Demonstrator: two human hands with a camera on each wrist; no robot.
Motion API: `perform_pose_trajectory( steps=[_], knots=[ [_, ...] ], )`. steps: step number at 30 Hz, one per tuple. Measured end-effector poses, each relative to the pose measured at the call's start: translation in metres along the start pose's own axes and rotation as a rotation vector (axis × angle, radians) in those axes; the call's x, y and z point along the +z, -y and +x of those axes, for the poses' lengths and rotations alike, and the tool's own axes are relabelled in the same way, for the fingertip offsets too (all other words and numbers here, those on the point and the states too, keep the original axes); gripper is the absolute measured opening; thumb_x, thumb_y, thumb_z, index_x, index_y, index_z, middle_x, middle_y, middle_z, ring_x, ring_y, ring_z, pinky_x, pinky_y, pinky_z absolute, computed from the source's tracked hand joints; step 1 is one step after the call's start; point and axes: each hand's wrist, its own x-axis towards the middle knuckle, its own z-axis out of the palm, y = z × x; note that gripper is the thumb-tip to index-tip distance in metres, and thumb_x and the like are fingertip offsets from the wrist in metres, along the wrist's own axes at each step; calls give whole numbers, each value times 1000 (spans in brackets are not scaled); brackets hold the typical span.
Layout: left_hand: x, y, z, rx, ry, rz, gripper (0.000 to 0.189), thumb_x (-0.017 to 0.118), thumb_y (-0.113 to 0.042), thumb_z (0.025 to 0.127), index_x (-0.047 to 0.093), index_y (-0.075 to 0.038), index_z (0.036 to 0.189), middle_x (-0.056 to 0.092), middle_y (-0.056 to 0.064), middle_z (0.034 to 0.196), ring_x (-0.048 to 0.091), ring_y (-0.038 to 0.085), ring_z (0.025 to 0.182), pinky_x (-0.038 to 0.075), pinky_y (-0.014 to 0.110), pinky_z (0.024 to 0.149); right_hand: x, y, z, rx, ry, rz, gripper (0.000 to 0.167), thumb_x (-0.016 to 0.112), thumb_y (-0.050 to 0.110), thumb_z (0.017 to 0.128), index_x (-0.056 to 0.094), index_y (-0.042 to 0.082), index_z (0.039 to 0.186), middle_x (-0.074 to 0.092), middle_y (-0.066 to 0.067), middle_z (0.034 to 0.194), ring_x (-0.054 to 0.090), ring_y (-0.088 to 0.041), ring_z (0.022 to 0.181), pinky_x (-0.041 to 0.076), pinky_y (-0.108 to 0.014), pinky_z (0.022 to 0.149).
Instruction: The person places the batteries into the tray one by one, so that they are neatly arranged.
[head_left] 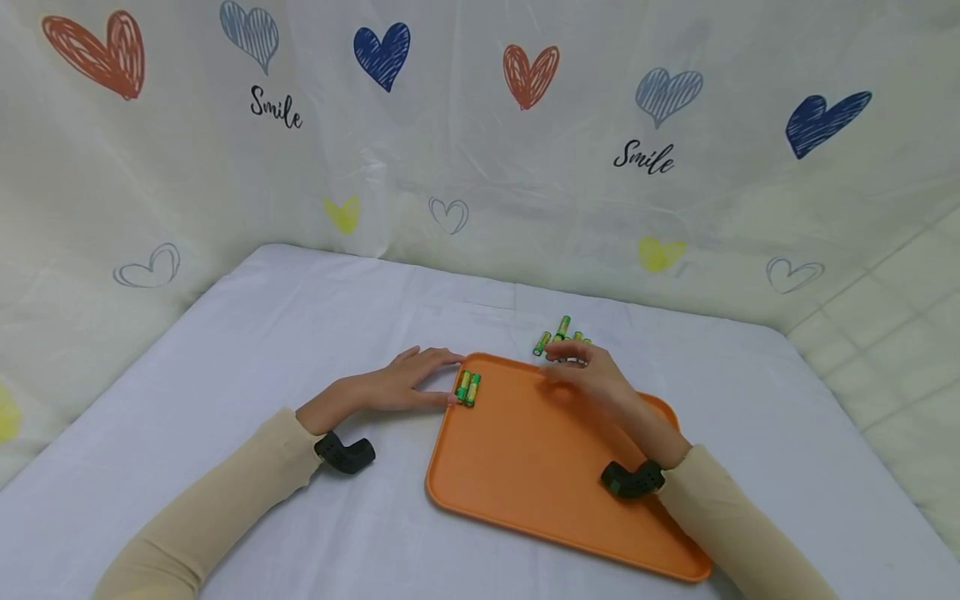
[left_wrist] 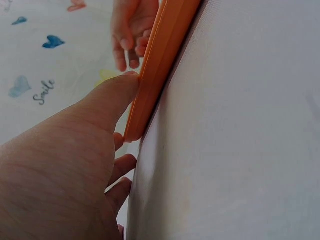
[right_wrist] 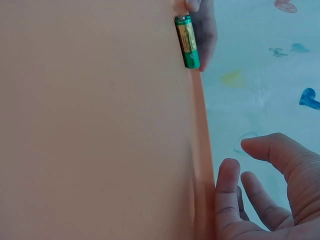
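Observation:
My left hand (head_left: 401,385) rests at the far left corner of an orange tray (head_left: 517,475), fingers spread, thumb at the rim. Two green and yellow batteries (head_left: 472,390) lie side by side on the tray just inside that thumb. Over the tray's far edge hovers my right hand (head_left: 592,377), close to several loose batteries (head_left: 542,342) on the table behind the tray; it partly covers them in the head view. In the right wrist view, a gap shows between the right thumb (right_wrist: 280,150) and fingers, with nothing held.
A white cloth covers the table (head_left: 300,333). Behind it hangs a pale sheet (head_left: 465,150) printed with hearts and "Smile". Each wrist wears a black camera mount (head_left: 347,454). The tray has a raised rim all round.

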Motion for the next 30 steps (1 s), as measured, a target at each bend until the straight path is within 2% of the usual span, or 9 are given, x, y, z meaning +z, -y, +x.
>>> perform_pose_trajectory(
  steps=[7,15,23,30],
  knots=[
    [1,1,0,1,0,-6,67,60,-44,95,35,-17,151,34,3,155,23,22,147,0,51,119,-7,-1,-3,9,-20,20,53,74,18,88,54,-3,132,57,-20,130,64,-2,88,53,-21,78],
    [1,2,0,2,-3,0,66,60,-43,95,35,-16,150,35,3,154,23,22,146,0,51,119,-15,-2,-3,14,-34,38,51,71,16,91,52,-5,133,53,-22,132,65,-3,89,53,-22,79],
    [1,2,1,10,-10,1,67,60,-44,95,35,-17,150,35,2,154,25,20,146,0,51,119,-21,-2,-3,24,-53,4,50,71,18,91,54,-3,133,55,-19,128,64,-4,89,53,-20,79],
    [1,3,2,-14,0,-12,69,60,-47,94,34,-18,151,33,2,155,20,22,147,-1,50,119,-26,-3,1,33,-59,44,51,71,15,91,52,-6,133,59,-15,121,65,-8,85,56,-24,78]
  ],
)
